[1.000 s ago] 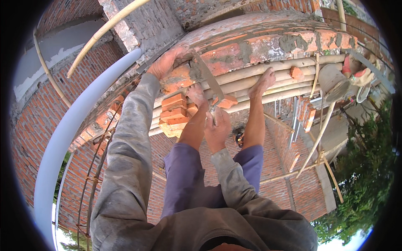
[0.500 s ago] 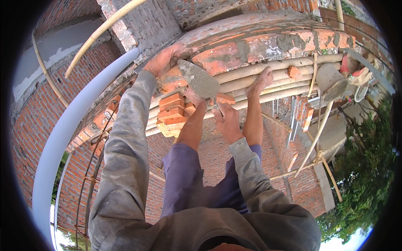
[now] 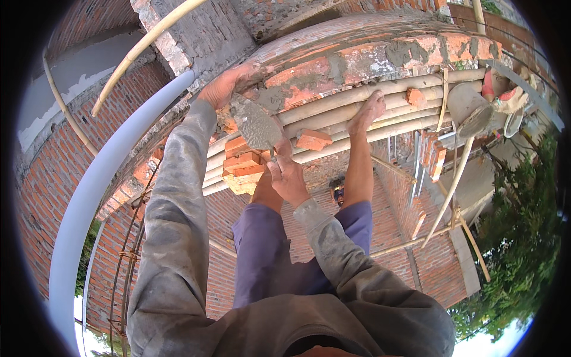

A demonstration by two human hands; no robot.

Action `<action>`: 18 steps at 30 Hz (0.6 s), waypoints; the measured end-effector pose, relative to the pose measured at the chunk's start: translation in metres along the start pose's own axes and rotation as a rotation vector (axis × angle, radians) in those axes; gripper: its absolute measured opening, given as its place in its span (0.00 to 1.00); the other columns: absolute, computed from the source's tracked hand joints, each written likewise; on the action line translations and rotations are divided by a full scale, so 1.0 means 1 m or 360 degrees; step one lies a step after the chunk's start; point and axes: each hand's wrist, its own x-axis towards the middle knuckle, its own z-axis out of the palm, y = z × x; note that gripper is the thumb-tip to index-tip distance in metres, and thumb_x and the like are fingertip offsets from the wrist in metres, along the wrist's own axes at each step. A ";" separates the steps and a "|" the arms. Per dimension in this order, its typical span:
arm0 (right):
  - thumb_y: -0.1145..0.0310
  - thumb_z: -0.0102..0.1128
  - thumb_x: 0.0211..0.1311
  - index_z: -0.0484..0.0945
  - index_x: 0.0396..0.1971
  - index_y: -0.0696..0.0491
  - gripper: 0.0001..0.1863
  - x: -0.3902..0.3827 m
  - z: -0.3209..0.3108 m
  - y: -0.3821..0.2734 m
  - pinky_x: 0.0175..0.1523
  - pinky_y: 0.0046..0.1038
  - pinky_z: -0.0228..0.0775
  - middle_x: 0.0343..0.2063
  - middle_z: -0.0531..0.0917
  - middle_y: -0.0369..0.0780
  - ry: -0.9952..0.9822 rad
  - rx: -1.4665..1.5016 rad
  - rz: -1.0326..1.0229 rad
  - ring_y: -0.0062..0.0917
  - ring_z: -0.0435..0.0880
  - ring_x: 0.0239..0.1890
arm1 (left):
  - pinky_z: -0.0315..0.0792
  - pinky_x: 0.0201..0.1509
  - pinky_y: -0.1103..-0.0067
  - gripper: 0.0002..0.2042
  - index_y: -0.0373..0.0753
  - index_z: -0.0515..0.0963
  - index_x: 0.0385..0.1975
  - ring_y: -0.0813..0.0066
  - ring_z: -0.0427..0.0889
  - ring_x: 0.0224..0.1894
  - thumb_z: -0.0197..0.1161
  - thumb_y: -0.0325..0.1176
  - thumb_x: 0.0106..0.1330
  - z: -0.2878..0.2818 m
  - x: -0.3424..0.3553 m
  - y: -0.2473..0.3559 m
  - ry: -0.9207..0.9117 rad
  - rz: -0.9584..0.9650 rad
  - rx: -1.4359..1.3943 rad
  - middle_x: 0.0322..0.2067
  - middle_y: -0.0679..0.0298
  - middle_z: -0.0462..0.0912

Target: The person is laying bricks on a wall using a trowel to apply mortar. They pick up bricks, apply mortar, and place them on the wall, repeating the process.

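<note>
My left hand [image 3: 225,85] rests on top of the curved brick wall [image 3: 357,53], pressing on a brick in wet grey mortar. Below it, my right hand [image 3: 288,177] grips the handle of a trowel [image 3: 254,124], whose mortar-smeared blade points up toward the left hand and the wall's top course. A stack of loose red bricks [image 3: 242,165] sits on the bamboo scaffold poles [image 3: 380,116] just left of the right hand. My bare feet stand on those poles; one foot [image 3: 367,110] shows to the right.
A grey plastic pipe [image 3: 101,190] curves down the left side. A mortar bucket [image 3: 467,108] and gloves hang at the right end of the poles. More loose bricks [image 3: 314,140] lie on the scaffold. A long drop, brick walls and trees lie below.
The trowel has swung from a tilted edge-on position up and left, its flat blade now facing me near the left hand. The right hand shifted slightly. The left hand stayed on the wall.
</note>
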 end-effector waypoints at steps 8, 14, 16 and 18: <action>0.63 0.61 0.71 0.79 0.40 0.61 0.14 -0.051 -0.084 -0.015 0.33 0.41 0.75 0.23 0.82 0.46 -0.0609 0.0521 0.0548 0.43 0.82 0.23 | 0.53 0.82 0.67 0.54 0.29 0.66 0.72 0.59 0.64 0.76 0.53 0.77 0.63 0.000 -0.009 0.019 -0.0143 -0.0063 0.0527 0.72 0.53 0.69; 0.61 0.55 0.75 0.76 0.43 0.60 0.15 -0.074 -0.087 -0.023 0.22 0.26 0.70 0.19 0.76 0.33 -0.0792 0.2714 0.1537 0.21 0.75 0.16 | 0.55 0.81 0.67 0.41 0.27 0.66 0.72 0.57 0.65 0.76 0.61 0.58 0.72 0.027 0.010 0.023 0.0148 -0.0360 0.0178 0.72 0.49 0.69; 0.58 0.52 0.74 0.75 0.37 0.55 0.14 -0.053 -0.060 -0.031 0.20 0.27 0.67 0.18 0.74 0.31 -0.0918 0.2886 0.1494 0.20 0.74 0.16 | 0.59 0.78 0.68 0.38 0.26 0.67 0.72 0.58 0.69 0.73 0.61 0.51 0.70 0.044 0.012 0.025 0.0225 -0.0294 0.0320 0.70 0.49 0.71; 0.58 0.52 0.73 0.73 0.33 0.52 0.13 -0.025 -0.043 -0.044 0.21 0.28 0.64 0.17 0.72 0.31 -0.0936 0.2992 0.1481 0.20 0.73 0.17 | 0.61 0.76 0.69 0.39 0.27 0.67 0.72 0.59 0.71 0.71 0.62 0.52 0.69 0.060 0.012 0.028 0.0230 -0.0279 0.0446 0.69 0.50 0.73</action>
